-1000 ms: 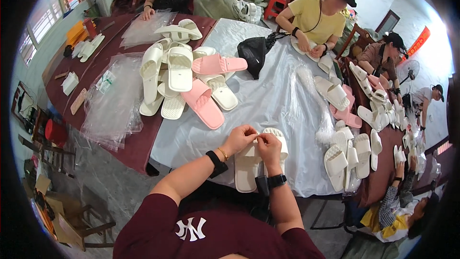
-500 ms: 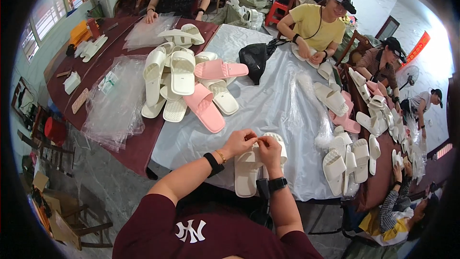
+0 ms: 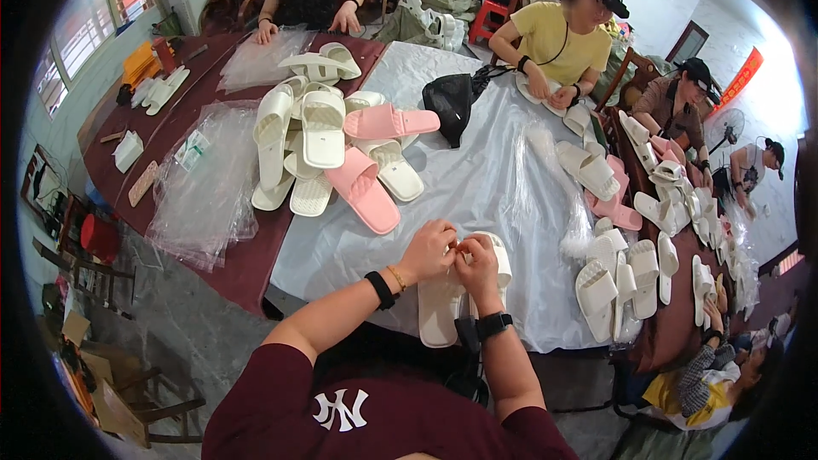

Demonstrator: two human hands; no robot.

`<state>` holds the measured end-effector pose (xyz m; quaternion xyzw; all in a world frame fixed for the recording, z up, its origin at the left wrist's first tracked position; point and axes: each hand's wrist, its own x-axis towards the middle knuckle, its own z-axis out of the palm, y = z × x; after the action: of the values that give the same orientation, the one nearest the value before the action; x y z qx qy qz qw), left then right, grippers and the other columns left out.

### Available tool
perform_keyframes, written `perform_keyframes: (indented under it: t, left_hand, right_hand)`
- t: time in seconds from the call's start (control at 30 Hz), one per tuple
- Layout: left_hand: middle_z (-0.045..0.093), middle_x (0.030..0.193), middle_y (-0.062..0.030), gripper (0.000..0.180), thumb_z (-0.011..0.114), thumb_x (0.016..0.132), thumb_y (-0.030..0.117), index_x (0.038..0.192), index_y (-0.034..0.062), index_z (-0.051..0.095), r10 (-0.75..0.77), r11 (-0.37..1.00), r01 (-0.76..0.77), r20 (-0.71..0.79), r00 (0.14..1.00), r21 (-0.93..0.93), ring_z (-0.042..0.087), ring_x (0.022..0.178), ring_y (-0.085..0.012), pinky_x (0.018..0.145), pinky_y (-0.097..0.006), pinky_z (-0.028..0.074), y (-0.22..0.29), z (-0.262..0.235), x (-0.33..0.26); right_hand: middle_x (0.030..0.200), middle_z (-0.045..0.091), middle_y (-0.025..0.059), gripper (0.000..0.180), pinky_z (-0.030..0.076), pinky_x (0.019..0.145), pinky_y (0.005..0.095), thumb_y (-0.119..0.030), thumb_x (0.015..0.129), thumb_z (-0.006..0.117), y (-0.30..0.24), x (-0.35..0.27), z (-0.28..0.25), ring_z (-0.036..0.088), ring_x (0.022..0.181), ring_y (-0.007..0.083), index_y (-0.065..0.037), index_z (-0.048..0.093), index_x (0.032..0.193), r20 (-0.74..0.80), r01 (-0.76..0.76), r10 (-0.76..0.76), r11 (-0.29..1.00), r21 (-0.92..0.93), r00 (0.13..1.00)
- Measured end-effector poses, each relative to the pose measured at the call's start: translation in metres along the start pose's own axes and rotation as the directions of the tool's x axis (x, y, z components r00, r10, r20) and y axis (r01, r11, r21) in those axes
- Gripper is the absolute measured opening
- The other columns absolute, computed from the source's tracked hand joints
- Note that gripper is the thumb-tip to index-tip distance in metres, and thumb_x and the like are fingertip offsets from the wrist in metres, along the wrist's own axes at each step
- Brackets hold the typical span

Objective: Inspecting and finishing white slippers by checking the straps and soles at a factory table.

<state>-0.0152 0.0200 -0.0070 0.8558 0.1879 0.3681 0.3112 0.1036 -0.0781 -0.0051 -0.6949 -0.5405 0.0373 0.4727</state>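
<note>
Both my hands meet at the table's near edge, above a pair of cream slide slippers. The left slipper (image 3: 440, 317) lies under my left hand (image 3: 432, 249), partly covered by it. Behind my right hand (image 3: 477, 266) shows the other slipper (image 3: 503, 255) of the pair. The fingers of each hand are pinched together, their tips nearly touching. Whatever they pinch is too small or hidden to make out. Beyond my hands, a pink slipper (image 3: 366, 196) lies at the front of a heap of cream slippers (image 3: 324, 132).
Clear plastic bags (image 3: 204, 196) lie left of the heap on the dark red cloth. A black bag (image 3: 449, 106) sits mid-table on the grey plastic sheet (image 3: 477, 179). More cream slippers (image 3: 596, 290) stand at right. A person in a yellow shirt (image 3: 562, 43) handles slippers across the table.
Both my hands have shifted slightly away from me, still fingertip to fingertip over the slippers. The pair has barely moved. Across the table, the person in yellow has lowered their head.
</note>
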Motion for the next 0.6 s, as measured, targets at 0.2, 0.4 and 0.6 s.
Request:
perform_keyframes:
  t: [0.2,0.4,0.6]
  left_hand:
    - [0.058,0.1,-0.0125,0.011,0.06,0.071,0.013,0.076,0.0026,0.059,-0.009,0.999,0.009,-0.001,1.0,0.039,0.054,0.093,-0.0326,0.08,-0.042,0.044,-0.001,0.002,0.009]
    - [0.057,0.095,-0.0136,0.012,0.059,0.071,0.012,0.079,0.0028,0.06,-0.061,0.99,0.064,-0.025,0.998,0.128,0.054,0.091,-0.033,0.077,-0.041,0.044,0.006,-0.015,0.019]
    - [0.059,0.088,-0.0174,0.018,0.057,0.085,0.019,0.083,0.0018,0.059,-0.096,0.994,0.099,-0.079,0.992,0.041,0.057,0.084,-0.037,0.073,-0.044,0.046,0.043,-0.027,-0.015]
  right_hand:
    - [0.111,0.055,0.0165,0.011,0.05,0.07,0.038,-0.008,0.071,0.067,0.004,0.007,-0.004,0.06,0.081,0.0308,-0.006,0.062,0.081,0.012,0.063,-0.063,0.995,-0.074,0.998]
    - [0.121,0.052,0.0205,0.011,0.047,0.082,0.0418,-0.008,0.071,0.065,-0.003,0.019,-0.01,0.057,0.093,0.0345,-0.004,0.061,0.08,-0.051,0.045,-0.052,0.99,-0.13,0.997]
    - [0.127,0.049,0.0233,0.022,0.038,0.096,0.0451,-0.009,0.079,0.061,0.029,-0.004,-0.062,0.045,0.115,0.0391,-0.001,0.06,0.099,-0.224,-0.103,0.049,0.966,-0.237,0.973]
